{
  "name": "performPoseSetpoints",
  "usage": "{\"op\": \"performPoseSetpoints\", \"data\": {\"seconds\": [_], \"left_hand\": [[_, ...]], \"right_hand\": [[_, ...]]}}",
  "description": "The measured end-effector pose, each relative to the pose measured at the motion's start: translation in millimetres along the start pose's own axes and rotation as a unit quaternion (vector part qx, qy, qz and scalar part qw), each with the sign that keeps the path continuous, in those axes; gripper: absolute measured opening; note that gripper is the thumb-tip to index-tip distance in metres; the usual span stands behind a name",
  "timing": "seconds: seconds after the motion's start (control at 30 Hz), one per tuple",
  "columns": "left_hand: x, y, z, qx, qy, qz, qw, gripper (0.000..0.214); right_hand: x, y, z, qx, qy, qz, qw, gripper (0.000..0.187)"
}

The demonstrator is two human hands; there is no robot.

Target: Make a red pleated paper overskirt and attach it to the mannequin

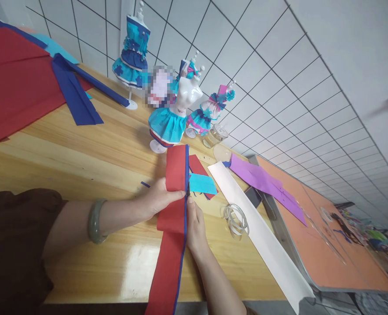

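Observation:
A long red paper strip with a dark blue edge lies across the wooden table and hangs over its near edge. My left hand, a green bangle on its wrist, pinches the strip from the left at its middle. My right hand pinches the blue edge from the right, fingertips close to the left hand's. A cyan paper piece and a second red piece lie just beyond the hands.
Three small mannequins in paper dresses stand at the back by the tiled wall. Red and blue sheets lie far left. A white paper strip, a clear tape roll, purple paper and an orange board are to the right.

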State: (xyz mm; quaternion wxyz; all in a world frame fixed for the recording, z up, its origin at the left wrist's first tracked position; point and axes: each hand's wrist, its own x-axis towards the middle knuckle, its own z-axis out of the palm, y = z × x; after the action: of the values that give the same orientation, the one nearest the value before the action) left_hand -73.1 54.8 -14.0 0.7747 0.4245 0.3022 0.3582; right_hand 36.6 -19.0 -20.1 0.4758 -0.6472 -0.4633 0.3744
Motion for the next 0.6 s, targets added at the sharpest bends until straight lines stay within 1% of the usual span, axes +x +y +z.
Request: {"op": "performPoseSetpoints", "data": {"seconds": [0.4, 0.6], "left_hand": [[0.4, -0.4, -1.3, 0.008, -0.005, 0.008, 1.0, 0.035], [1.1, -2.2, -1.3, 0.004, -0.004, 0.0, 1.0, 0.035]], "right_hand": [[-0.2, -2.4, 0.3, -0.01, 0.004, 0.004, 1.0, 0.043], [0.0, -3.0, 0.4, -0.017, 0.005, 0.009, 1.0, 0.042]]}}
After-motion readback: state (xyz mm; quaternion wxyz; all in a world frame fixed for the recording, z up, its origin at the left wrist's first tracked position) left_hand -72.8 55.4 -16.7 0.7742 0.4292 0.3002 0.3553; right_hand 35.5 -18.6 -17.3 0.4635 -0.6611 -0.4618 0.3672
